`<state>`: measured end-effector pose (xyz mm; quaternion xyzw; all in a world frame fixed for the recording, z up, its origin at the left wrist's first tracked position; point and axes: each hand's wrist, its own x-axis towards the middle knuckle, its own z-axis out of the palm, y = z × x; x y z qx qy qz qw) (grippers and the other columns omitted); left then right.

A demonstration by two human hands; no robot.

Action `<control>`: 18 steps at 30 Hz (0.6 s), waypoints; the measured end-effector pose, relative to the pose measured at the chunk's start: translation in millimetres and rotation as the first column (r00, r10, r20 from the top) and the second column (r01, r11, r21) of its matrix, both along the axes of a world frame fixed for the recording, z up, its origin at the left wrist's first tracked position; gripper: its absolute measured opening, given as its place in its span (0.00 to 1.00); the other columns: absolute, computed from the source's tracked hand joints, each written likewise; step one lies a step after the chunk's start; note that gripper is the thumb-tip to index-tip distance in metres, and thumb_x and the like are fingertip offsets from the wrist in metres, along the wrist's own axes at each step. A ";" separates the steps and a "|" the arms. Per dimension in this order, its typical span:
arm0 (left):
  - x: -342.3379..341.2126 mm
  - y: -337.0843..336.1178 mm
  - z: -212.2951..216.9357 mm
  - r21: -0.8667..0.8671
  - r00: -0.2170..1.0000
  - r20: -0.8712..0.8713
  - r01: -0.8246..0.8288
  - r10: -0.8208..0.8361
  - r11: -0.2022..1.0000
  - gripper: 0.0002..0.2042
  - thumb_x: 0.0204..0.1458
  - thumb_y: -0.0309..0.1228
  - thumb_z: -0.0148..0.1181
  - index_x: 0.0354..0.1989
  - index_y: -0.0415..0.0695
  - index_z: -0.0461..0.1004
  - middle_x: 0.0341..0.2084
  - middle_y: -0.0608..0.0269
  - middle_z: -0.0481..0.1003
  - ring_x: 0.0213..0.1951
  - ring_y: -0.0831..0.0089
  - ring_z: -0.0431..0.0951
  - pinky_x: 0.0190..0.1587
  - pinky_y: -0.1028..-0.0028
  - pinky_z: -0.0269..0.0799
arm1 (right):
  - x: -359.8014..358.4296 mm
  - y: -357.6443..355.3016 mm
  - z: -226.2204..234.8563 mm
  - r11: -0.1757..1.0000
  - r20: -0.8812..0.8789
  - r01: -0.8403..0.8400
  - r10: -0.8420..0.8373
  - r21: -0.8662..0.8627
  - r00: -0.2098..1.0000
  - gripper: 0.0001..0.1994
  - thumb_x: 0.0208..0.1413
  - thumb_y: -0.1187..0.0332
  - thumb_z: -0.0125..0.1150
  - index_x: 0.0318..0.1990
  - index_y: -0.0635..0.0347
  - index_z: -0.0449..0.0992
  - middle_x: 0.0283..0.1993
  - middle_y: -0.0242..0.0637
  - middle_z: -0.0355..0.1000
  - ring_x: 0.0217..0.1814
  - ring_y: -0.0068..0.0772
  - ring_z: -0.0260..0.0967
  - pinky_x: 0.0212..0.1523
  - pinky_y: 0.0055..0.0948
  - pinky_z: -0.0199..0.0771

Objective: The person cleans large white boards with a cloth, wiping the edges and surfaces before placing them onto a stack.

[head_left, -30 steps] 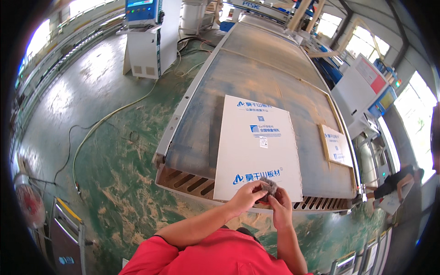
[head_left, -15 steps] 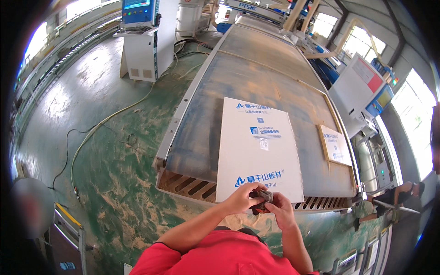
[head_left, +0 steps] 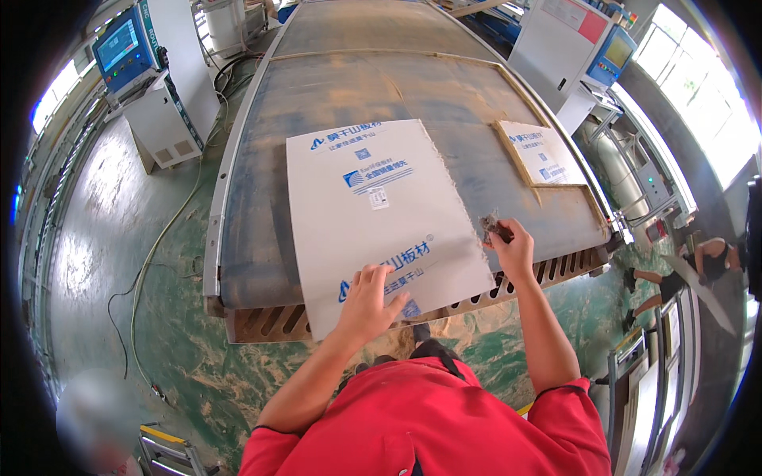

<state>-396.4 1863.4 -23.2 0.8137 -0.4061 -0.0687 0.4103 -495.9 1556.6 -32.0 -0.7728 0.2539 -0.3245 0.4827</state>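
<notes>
A large white board (head_left: 333,214) with blue print lies on the near end of a machine's conveyor bed (head_left: 349,87), its near edge overhanging the bed. My left hand (head_left: 369,301) rests flat on the board's near part, fingers stretched and thumb apart. At the board's ragged right edge, my right hand (head_left: 514,250) grips a small, rough, grey-brown wad (head_left: 489,228) between thumb and fingers. What the wad is made of I cannot make out. Part of it is covered by the fingers.
A smaller white board piece (head_left: 544,155) lies on the bed's right side. A slotted rail (head_left: 270,324) runs along the near end. Control cabinets stand left (head_left: 163,119) and right (head_left: 556,47). At the far right, a person (head_left: 702,258) bends beside a pale strip. A hose (head_left: 151,258) crosses the dusty floor.
My hands have parted. The left one has come down onto the board; the right has carried the wad to the board's right edge. The board now sits slightly turned, and the view has shifted.
</notes>
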 end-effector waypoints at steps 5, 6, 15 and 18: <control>18.6 -73.5 1.9 0.188 0.984 0.177 -0.046 0.012 0.981 0.30 0.48 0.43 0.64 0.56 0.41 0.61 0.54 0.48 0.61 0.56 0.48 0.61 0.58 0.55 0.60 | 56.0 -74.4 4.3 0.988 -0.165 -0.072 0.050 -0.135 0.985 0.09 0.49 0.78 0.60 0.39 0.70 0.74 0.32 0.44 0.76 0.32 0.33 0.79 0.34 0.27 0.75; 26.5 -91.0 3.8 0.242 0.978 0.207 -0.067 0.016 0.968 0.32 0.48 0.45 0.64 0.57 0.40 0.61 0.56 0.47 0.59 0.57 0.47 0.60 0.59 0.55 0.59 | 73.2 -91.8 3.8 0.988 -0.171 -0.096 0.075 -0.118 0.982 0.09 0.49 0.78 0.60 0.39 0.69 0.74 0.32 0.44 0.76 0.32 0.34 0.79 0.34 0.27 0.75; 121.7 -216.9 20.0 0.705 0.950 0.283 -0.297 0.130 0.643 0.49 0.40 0.58 0.66 0.64 0.35 0.54 0.66 0.40 0.51 0.66 0.48 0.52 0.66 0.57 0.50 | 276.2 -225.5 -2.5 0.888 -0.293 -0.296 0.195 -0.353 0.936 0.12 0.46 0.70 0.58 0.41 0.58 0.78 0.41 0.44 0.76 0.41 0.47 0.74 0.44 0.39 0.73; 131.7 -235.1 23.9 0.764 0.959 0.237 -0.284 0.158 0.580 0.53 0.35 0.58 0.69 0.65 0.34 0.53 0.66 0.40 0.51 0.67 0.48 0.52 0.65 0.59 0.54 | 330.9 -247.7 -4.9 0.791 -0.321 -0.356 0.214 -0.497 0.923 0.13 0.46 0.70 0.57 0.42 0.55 0.78 0.42 0.42 0.76 0.45 0.49 0.72 0.45 0.41 0.73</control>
